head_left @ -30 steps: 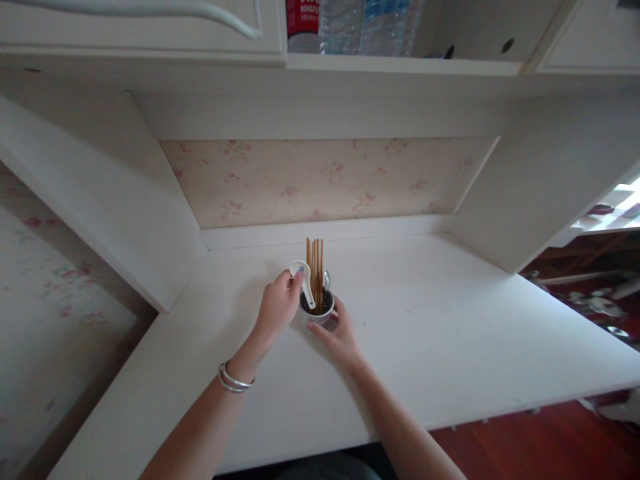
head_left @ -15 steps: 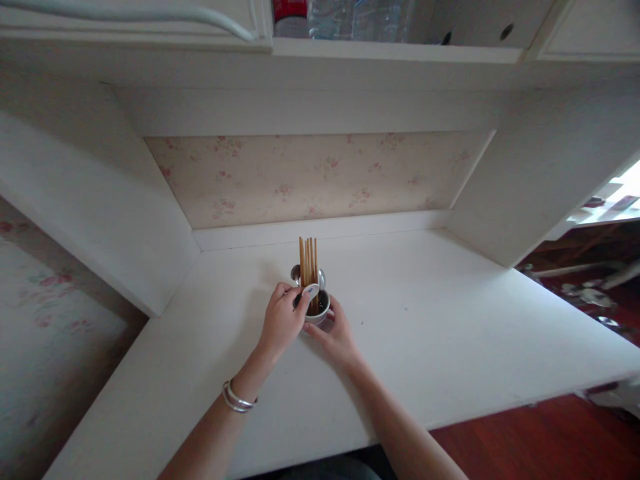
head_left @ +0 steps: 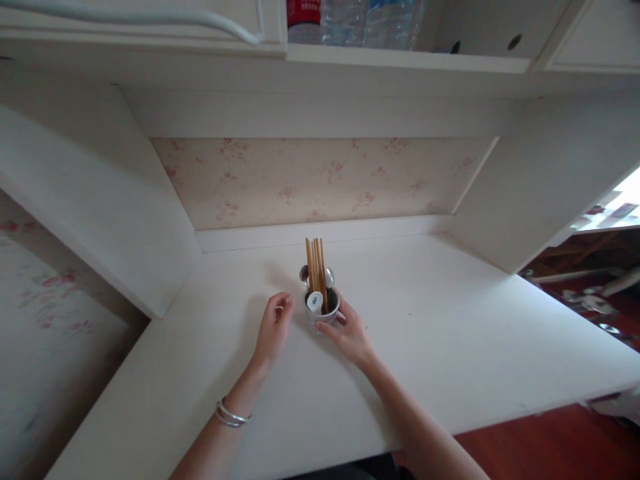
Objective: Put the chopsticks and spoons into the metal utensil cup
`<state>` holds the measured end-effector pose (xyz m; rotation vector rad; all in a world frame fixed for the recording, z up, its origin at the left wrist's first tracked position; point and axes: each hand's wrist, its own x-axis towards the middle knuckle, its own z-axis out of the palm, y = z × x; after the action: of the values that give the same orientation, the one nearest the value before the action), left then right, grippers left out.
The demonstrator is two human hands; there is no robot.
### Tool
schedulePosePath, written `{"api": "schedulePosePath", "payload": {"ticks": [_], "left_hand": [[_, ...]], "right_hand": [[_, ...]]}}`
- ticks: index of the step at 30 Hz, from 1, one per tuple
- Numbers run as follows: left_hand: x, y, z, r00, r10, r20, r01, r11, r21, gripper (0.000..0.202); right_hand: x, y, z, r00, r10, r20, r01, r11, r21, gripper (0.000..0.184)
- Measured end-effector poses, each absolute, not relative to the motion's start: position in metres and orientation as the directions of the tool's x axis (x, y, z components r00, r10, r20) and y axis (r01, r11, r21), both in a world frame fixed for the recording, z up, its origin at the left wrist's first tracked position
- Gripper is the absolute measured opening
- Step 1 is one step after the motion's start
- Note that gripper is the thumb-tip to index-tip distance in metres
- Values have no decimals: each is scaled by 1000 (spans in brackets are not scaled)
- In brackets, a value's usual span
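Note:
A small white cup point(head_left: 324, 320) stands on the white desk point(head_left: 425, 347), near the back middle. Several wooden chopsticks point(head_left: 315, 270) stand upright in it, with two metal spoons point(head_left: 329, 275) and a white ceramic spoon point(head_left: 315, 302) with a blue mark. My right hand point(head_left: 350, 333) grips the cup's front right side. My left hand point(head_left: 273, 327) hovers just left of the cup, empty, fingers loosely curled and apart. A silver bangle sits on my left wrist.
The desk sits in a white alcove with side walls left point(head_left: 100, 220) and right point(head_left: 540, 180) and a floral back panel point(head_left: 320, 180). A shelf above holds plastic water bottles point(head_left: 370, 20). Red wooden floor point(head_left: 550, 447) lies beyond the desk's front right edge.
My left hand put the white ceramic spoon into the cup, let go and drew back to the left. My right hand stayed on the cup.

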<state>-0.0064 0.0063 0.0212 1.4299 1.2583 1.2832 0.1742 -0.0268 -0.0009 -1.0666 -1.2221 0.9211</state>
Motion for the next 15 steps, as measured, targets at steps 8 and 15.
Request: {"api": "schedulePosePath", "payload": {"ticks": [8,15], "left_hand": [[-13,13,-5,129,991,-20,222,-9,975,35],[-16,16,-11,195,981,-15,237,-33,971,35]], "right_hand": [[282,24,3,423,864,273,149,231,-961,73],[372,45,-1,616,724,310,337,114,-935,72]]}}
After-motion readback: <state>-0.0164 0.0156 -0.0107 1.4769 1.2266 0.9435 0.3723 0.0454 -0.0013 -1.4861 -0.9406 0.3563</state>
